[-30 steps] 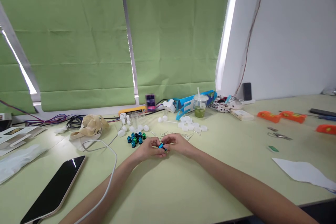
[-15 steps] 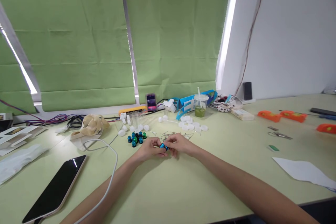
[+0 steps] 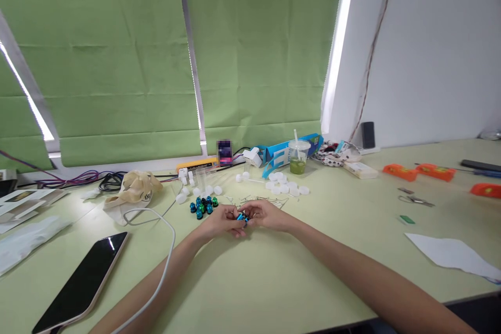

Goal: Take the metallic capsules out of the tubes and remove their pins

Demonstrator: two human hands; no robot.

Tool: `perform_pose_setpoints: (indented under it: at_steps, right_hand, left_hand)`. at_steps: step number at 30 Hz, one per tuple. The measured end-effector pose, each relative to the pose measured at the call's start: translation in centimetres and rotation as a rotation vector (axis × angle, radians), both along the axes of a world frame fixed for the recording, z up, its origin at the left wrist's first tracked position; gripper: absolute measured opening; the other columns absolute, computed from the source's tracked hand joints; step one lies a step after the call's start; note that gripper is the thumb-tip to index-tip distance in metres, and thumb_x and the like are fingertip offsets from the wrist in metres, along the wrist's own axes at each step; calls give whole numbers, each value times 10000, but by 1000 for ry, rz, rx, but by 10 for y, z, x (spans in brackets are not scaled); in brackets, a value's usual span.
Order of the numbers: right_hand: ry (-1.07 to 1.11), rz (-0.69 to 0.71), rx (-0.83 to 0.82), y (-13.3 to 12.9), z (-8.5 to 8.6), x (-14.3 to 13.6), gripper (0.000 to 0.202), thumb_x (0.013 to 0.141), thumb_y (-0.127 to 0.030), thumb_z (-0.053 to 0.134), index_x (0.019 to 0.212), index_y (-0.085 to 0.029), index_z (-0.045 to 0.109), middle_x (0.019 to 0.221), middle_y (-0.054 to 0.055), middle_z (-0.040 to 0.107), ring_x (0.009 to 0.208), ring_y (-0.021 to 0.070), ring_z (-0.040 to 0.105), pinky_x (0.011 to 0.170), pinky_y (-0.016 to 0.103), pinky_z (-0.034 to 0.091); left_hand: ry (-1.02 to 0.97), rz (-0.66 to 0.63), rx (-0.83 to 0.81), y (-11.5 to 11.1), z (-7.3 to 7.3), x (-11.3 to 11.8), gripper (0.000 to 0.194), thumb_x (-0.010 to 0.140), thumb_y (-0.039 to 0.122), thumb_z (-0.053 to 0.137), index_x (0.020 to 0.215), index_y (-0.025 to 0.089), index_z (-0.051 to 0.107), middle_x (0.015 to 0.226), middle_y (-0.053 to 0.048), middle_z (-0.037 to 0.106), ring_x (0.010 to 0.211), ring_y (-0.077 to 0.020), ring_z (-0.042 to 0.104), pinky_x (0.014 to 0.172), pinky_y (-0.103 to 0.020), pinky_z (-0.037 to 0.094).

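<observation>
Between my two hands is a small shiny blue piece with dark parts (image 3: 242, 217); its exact kind is too small to make out. My left hand (image 3: 222, 222) pinches it from the left, thumb and fingers closed. From the right, the fingertips of my right hand (image 3: 265, 215) are closed on it too, partly covering it. A cluster of small blue and green metallic knob-like pieces with dark bases (image 3: 201, 209) stands just left of my left hand. Thin metal pieces (image 3: 278, 202) lie behind my right hand, partly hidden by it.
White round caps (image 3: 284, 188) are scattered behind the hands. Farther back stand a lidded cup (image 3: 298, 159) of green drink and a blue box (image 3: 274, 154). A white cable (image 3: 171, 255) crosses my left forearm, near a large phone (image 3: 84, 279). Scissors (image 3: 417, 201) lie right.
The blue piece has turned in my fingers and shows more of its dark parts. My right fingers have shifted slightly left around it, and both hands remain together.
</observation>
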State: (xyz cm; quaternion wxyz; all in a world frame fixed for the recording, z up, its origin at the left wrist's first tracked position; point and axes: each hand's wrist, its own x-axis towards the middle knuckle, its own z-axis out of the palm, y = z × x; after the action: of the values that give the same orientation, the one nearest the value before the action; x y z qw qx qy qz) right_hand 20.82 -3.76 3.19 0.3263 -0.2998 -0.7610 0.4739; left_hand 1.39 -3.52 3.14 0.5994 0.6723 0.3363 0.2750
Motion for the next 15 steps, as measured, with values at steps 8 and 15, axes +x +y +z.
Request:
perform_pose_setpoints:
  at_steps: [8,15]
  right_hand:
    - [3,29,-38,-1,3,1,398,660,-273,687,1030,-152,606,859,47,616,785,142,565,766,285,443]
    - [-9,-21,-43,1,-1,2,375,650,-284,691,997,-162,622,864,46,623,772,146,580,718,267,458]
  left_hand:
    - [55,9,22,0,2,-2,316,576,394,725,649,142,548,624,-21,663,667,-215,672,591,-288,506]
    - [47,-10,14,0,5,-5,298,564,375,736,660,133,591,652,-30,672,692,-206,665,633,-294,506]
